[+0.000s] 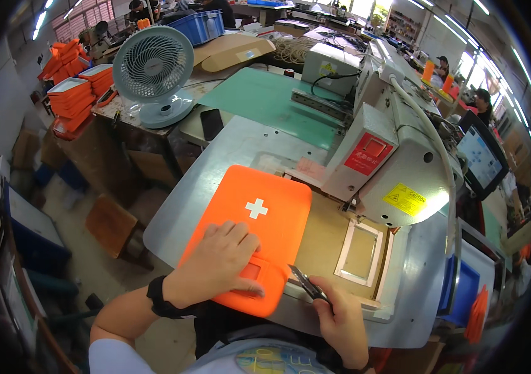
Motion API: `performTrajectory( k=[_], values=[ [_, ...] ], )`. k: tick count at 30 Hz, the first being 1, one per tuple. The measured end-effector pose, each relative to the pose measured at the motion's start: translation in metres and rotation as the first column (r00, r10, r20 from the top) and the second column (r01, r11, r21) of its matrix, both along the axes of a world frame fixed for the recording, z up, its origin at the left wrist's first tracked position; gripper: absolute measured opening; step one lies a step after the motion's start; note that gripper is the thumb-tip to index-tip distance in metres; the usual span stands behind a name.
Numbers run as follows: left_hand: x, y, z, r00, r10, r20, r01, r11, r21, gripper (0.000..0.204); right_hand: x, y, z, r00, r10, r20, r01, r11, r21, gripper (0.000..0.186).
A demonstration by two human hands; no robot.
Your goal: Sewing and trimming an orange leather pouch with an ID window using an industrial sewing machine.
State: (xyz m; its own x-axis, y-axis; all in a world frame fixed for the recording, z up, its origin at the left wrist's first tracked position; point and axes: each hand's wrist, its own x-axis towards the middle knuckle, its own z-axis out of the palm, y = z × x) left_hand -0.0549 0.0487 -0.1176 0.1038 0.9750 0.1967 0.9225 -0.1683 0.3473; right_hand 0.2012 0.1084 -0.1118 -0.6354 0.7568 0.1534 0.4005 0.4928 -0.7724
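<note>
A bright orange case [278, 218] with a white cross [256, 209] lies tilted on the metal machine table, in front of me. My left hand [222, 258] lies on top of its lower half, fingers slightly bent and thumb spread beside a small clear window [250, 271]. My right hand [343, 318] is closed around a slim, dark utility knife [308, 284], its metal tip pointing up-left at the case's right edge. Whether the tip touches the edge I cannot tell. To the right of the case, a pale rectangular frame [339, 268] is fixed on the tan bed.
A sewing machine head [402, 181] with a red-labelled box stands at the right, a screen [480, 156] beyond it. At the back left are a grey fan [154, 65], a phone [212, 124] and stacked orange cases [71, 100]. A blue bin [465, 283] sits at the lower right.
</note>
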Motion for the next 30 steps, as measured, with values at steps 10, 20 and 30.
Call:
performTrajectory(
  k=[10, 20, 30],
  values=[
    [-0.002, 0.002, -0.023, 0.993, 0.004, 0.121, -0.013, 0.997, 0.07, 0.037, -0.021, -0.003, 0.007, 0.991, 0.052, 0.121, -0.051, 0.999, -0.007, 0.043],
    [-0.008, 0.005, -0.02, 0.934, -0.056, 0.353, 0.055, 0.998, 0.014, 0.013, -0.019, 0.001, 0.024, 0.948, 0.121, 0.295, -0.144, 0.988, 0.056, 0.043],
    [-0.01, 0.006, -0.021, 0.908, -0.066, 0.414, 0.071, 0.997, 0.003, 0.013, -0.015, -0.002, 0.021, 0.927, 0.163, 0.338, -0.194, 0.979, 0.061, 0.044]
  ],
)
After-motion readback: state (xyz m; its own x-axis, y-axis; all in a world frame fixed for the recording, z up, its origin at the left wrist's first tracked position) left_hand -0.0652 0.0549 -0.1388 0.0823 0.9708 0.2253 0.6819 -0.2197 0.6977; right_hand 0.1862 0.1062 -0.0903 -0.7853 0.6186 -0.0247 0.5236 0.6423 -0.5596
